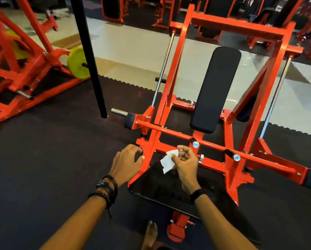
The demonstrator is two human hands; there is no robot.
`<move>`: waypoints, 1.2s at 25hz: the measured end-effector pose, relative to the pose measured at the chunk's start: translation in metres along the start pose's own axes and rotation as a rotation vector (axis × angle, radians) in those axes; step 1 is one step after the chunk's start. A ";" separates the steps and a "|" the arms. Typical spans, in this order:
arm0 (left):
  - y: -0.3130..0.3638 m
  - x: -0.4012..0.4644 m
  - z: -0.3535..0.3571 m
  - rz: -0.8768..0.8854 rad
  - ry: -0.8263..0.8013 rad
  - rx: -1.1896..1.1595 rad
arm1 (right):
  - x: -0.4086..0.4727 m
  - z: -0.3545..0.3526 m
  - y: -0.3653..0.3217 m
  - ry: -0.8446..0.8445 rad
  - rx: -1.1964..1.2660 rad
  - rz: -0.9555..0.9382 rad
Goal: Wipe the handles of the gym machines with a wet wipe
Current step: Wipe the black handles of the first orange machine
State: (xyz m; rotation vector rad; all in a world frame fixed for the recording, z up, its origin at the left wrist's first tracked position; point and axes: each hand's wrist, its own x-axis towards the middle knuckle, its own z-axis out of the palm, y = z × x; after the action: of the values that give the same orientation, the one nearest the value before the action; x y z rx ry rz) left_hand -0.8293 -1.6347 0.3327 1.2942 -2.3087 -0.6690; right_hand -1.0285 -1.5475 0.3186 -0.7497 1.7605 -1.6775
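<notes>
A red-framed gym machine point(180, 83) stands in front of me, with a black back pad point(216, 87) and a black seat point(160, 184). Two short black handles with silver end caps stick out from its cross bar, one point(194, 142) just right of my right hand and one point(232, 155) farther right. My right hand point(185, 161) pinches a crumpled white wet wipe point(168, 160) over the seat, apart from the handles. My left hand point(127, 161), fingers spread and holding nothing, rests against the machine's left red upright near a black handle end point(139, 150).
A black vertical bar point(89, 56) hangs to the left of the machine. Another red machine with a yellow weight plate point(78, 63) stands at the far left. Dark rubber matting covers the floor, with pale tiles beyond. A bare foot point(151, 233) shows at the bottom edge.
</notes>
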 end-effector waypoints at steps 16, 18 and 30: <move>-0.119 0.319 -0.010 0.124 -0.206 0.108 | 0.235 0.144 0.061 0.308 -0.029 0.095; -0.130 0.347 0.007 0.130 -0.272 0.136 | 0.248 0.145 0.064 0.343 -0.078 0.126; -0.217 0.472 0.121 0.106 -0.765 0.192 | 0.336 0.204 0.100 0.487 -0.246 0.466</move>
State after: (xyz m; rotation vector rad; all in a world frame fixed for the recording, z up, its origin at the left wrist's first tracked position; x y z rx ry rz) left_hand -0.9812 -2.1167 0.1630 1.0970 -3.0866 -1.0669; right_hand -1.1016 -1.9292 0.2008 0.0044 2.2846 -1.4058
